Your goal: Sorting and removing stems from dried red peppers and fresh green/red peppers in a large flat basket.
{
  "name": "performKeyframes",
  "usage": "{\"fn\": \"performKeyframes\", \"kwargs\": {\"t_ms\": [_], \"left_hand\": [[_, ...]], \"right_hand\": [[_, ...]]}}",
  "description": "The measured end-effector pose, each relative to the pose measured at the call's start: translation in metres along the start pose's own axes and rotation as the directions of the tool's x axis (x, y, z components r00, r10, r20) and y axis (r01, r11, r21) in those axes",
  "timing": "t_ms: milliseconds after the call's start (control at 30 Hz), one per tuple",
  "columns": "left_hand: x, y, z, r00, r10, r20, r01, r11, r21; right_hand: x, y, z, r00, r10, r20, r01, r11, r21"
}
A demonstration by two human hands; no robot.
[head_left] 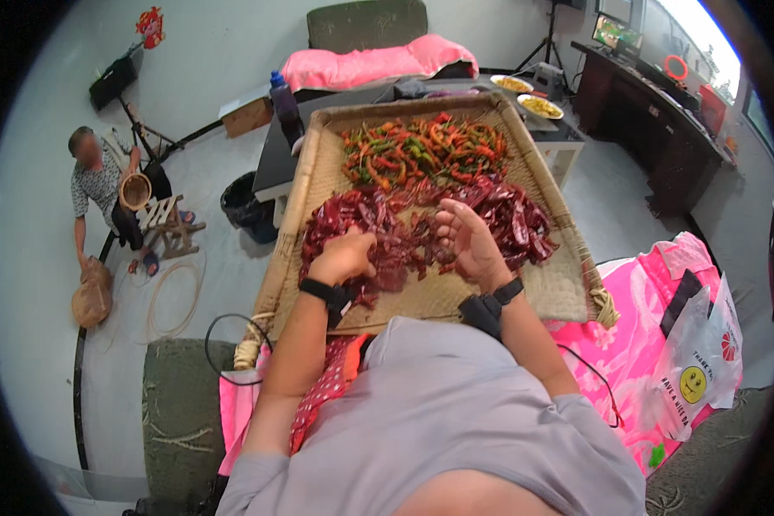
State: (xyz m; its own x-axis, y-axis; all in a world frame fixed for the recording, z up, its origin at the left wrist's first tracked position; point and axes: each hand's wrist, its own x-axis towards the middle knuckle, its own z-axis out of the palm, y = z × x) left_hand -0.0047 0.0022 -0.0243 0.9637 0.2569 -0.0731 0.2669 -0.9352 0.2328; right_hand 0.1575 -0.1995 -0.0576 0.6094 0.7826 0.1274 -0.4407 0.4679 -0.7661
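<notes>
Landmark: a large woven tray, near edge against the wearer's front. Bright pink floral cloth spread right of the tray's near end; a clear plastic bag with a yellow smiley lies on it.

Over the tray's near half, both hands, a black band on each wrist. Left hand palm down on the left heap of dark red, dry-looking peppers, fingertips in among them; cannot tell if it pinches any. Right hand released, palm turned inward, fingers loosely curled, beside the right heap of the same peppers. Scattered pieces between the heaps.

Tray's far half: mixed orange, red and green peppers, one broad layer.

Left of the tray, a black bin. By its far left corner, a blue-capped bottle; by its far right corner, two plates of yellow food.

Well left of the tray, a seated person holds a round basket, other hand on a brown sack. Beyond the tray's far edge, a pink cushion.
</notes>
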Motion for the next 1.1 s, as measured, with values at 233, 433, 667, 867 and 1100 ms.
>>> {"fn": "performKeyframes", "kwargs": {"t_ms": [233, 433, 667, 867, 1100], "left_hand": [[0.008, -0.022, -0.001, 0.998, -0.013, -0.065, 0.003, 0.990, -0.143], [0.001, 0.002, -0.021, 0.968, -0.107, -0.229, 0.001, 0.906, -0.423], [-0.004, 0.027, -0.026, 0.965, -0.179, -0.192, -0.025, 0.663, -0.748], [0.005, 0.030, -0.008, 0.965, -0.073, -0.250, -0.160, 0.594, -0.789], [0.010, 0.033, 0.003, 0.958, -0.132, -0.256, -0.166, 0.474, -0.865]], "right_hand": [[-0.001, -0.001, 0.005, 0.999, 0.044, -0.016, -0.046, 0.989, -0.138], [-0.004, 0.000, 0.007, 0.996, 0.082, -0.020, -0.084, 0.949, -0.303], [-0.011, 0.000, 0.023, 0.973, 0.211, 0.096, -0.132, 0.844, -0.519], [-0.010, 0.006, 0.022, 0.912, 0.367, 0.185, -0.175, 0.754, -0.633], [-0.013, -0.001, 0.030, 0.887, 0.427, 0.173, -0.211, 0.711, -0.671]]}}
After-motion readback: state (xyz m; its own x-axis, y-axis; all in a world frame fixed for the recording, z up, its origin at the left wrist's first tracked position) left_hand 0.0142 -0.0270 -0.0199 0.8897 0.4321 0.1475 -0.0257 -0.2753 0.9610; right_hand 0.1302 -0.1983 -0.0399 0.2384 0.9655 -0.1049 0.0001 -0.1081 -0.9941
